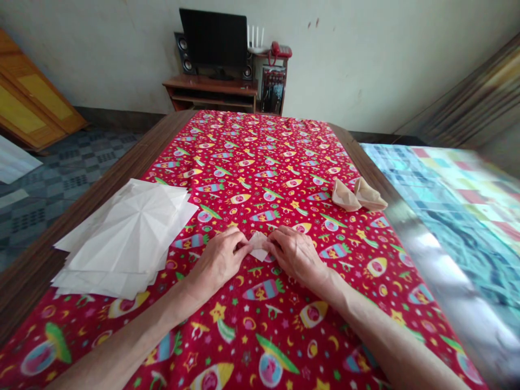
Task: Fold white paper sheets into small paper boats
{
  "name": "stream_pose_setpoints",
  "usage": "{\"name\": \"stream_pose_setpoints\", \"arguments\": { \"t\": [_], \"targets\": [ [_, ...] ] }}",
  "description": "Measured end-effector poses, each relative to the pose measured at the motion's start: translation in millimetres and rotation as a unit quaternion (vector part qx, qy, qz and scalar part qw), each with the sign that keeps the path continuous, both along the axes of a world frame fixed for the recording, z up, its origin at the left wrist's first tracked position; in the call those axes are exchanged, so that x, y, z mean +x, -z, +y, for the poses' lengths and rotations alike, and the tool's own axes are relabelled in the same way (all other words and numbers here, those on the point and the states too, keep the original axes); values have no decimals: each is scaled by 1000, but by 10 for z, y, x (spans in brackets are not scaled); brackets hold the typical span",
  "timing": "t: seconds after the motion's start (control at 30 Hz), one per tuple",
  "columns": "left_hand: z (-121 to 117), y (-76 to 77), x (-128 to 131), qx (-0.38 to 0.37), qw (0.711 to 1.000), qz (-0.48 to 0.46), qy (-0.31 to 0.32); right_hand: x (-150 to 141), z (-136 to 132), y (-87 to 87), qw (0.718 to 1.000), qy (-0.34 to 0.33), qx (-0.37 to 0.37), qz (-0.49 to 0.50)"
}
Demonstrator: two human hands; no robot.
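Red cloth (260,127), printed with rockets, stars and flying saucers, is covering most of the long surface (122,172) in front of you, with bare brown wood showing along both sides. Near the middle of the cloth, your left hand (222,252) and right hand (294,253) are coming close together over a small, white, folded paper (258,246). Your left hand is pinching the paper's left edge between thumb and fingers; your right hand is gripping the right side in the same way. The paper is showing between your thumbs, and I cannot tell whether it is resting on the cloth or hanging just above it.

To your left, a loose stack of white sheets (130,230) is lying with its corners jutting out unevenly; the top one is showing creases spreading from its centre. Farther off to your right, two cream folded shapes (345,196) are sitting close together near the cloth's edge.

Beyond the far end, a black monitor (213,39) is standing between speakers (184,52), with a red phone (281,51) sitting to its right. An orange cabinet (38,100) is standing at far left.
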State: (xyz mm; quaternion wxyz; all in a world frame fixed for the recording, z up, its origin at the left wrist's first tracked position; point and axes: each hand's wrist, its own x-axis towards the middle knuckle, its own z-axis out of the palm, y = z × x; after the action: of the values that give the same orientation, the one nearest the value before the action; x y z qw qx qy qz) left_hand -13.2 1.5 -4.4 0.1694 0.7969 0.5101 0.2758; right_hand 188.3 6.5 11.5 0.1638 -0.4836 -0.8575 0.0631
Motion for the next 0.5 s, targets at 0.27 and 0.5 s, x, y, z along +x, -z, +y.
{"name": "stream_pose_setpoints", "arguments": {
  "t": [0.27, 0.5],
  "targets": [
    [-20, -120, 52, -15, 997, 77, 10, -20, 33, -38, 999, 12, -14, -51],
    [-34, -174, 75, -10, 984, 173, -42, -53, 56, -21, 997, 23, 9, -72]
  ]
}}
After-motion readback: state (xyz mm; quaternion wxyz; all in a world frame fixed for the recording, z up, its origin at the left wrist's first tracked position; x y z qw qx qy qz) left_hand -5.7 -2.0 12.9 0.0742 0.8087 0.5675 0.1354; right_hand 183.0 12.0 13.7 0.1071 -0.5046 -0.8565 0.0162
